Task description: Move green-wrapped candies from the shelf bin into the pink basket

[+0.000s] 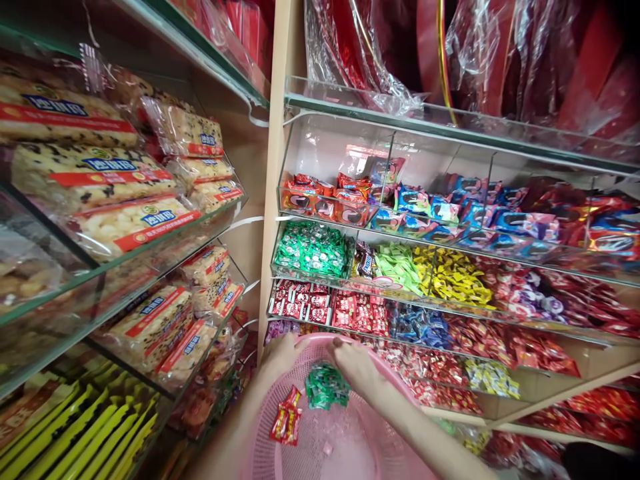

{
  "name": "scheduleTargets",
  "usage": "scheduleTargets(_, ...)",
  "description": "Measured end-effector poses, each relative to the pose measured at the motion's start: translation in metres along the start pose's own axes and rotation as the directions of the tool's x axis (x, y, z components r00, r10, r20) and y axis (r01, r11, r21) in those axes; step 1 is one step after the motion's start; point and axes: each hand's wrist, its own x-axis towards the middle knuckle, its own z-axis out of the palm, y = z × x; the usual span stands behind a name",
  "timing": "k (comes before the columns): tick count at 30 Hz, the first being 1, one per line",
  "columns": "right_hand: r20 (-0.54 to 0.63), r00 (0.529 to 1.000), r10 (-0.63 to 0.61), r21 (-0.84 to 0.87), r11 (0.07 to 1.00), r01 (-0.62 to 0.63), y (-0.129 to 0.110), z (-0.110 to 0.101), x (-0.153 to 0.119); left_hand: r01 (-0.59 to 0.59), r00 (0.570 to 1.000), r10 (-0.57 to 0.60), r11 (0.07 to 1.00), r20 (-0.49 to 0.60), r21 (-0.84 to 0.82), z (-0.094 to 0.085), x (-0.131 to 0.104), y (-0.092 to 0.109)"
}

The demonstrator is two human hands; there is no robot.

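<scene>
A pink plastic basket [400,383] with a perforated wall is in front of me, low in the view. My left hand [281,353] grips its far rim on the left, thumb towards the inside. Further right along that rim, my right hand [353,363] is closed, its fingers curled over the edge. Inside the basket, a pile of green-wrapped candies [327,387] lies against the far wall, just below my right hand. A few red-and-yellow candy packets [287,420] rest to the left of it. One small pale pink piece [327,449] sits on the basket's bottom.
Glass shelves on the left hold packaged puffed-rice bars [115,167] and yellow-green packets [95,433]. Ahead, divided bins hold green candies [313,250], yellow candies [450,277] and red-and-white packets [300,301]. A wooden post [277,100] separates the shelves. Red plastic-wrapped items [360,47] hang above.
</scene>
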Motion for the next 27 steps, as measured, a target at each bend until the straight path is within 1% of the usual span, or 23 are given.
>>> scheduleTargets(2,-0.039,0.999,0.011,-0.024,1.000,-0.012,0.005,-0.031,0.009,0.009,1.000,-0.009,1.000,0.013,-0.002,0.000,0.000,0.000)
scheduleTargets(3,-0.079,0.997,0.018,-0.024,1.000,-0.020,0.009,-0.049,0.016,0.011,1.000,-0.011,1.000,0.019,0.000,0.001,0.000,0.000)
scheduleTargets(6,-0.178,0.981,0.072,-0.018,0.997,-0.077,0.020,-0.097,0.047,0.010,0.999,-0.010,1.000,0.031,0.017,0.003,0.001,0.000)
scheduleTargets(8,-0.225,0.969,0.102,-0.018,0.994,-0.109,0.028,-0.118,0.071,0.006,0.999,-0.007,1.000,0.033,0.023,0.005,0.002,-0.001)
scheduleTargets(10,-0.249,0.963,0.104,-0.020,0.993,-0.113,0.035,-0.130,0.094,0.007,1.000,-0.008,1.000,0.026,0.019,0.007,0.003,-0.003)
scheduleTargets(11,-0.254,0.964,0.082,-0.026,0.996,-0.091,0.038,-0.133,0.104,0.013,1.000,-0.013,1.000,0.024,0.017,0.007,0.003,-0.004)
scheduleTargets(13,-0.245,0.970,-0.002,-0.050,0.999,-0.011,0.042,-0.134,0.122,0.019,1.000,-0.019,1.000,0.016,0.005,0.008,0.004,-0.007)
scheduleTargets(15,-0.207,0.974,-0.094,-0.084,0.993,0.079,0.045,-0.132,0.136,0.016,1.000,-0.016,1.000,-0.001,-0.005,0.008,0.004,-0.009)
scheduleTargets(17,-0.163,0.976,-0.143,-0.111,0.986,0.126,0.046,-0.130,0.145,0.016,1.000,-0.016,1.000,-0.005,-0.008,0.006,0.004,-0.010)
scheduleTargets(21,-0.144,0.981,-0.132,-0.132,0.985,0.114,0.047,-0.128,0.151,0.027,1.000,-0.027,1.000,-0.016,-0.013,0.001,0.004,-0.012)
scheduleTargets(27,-0.207,0.973,-0.101,-0.163,0.984,0.068,0.049,-0.127,0.145,0.058,0.998,-0.059,0.997,-0.015,-0.042,-0.007,0.002,-0.013)
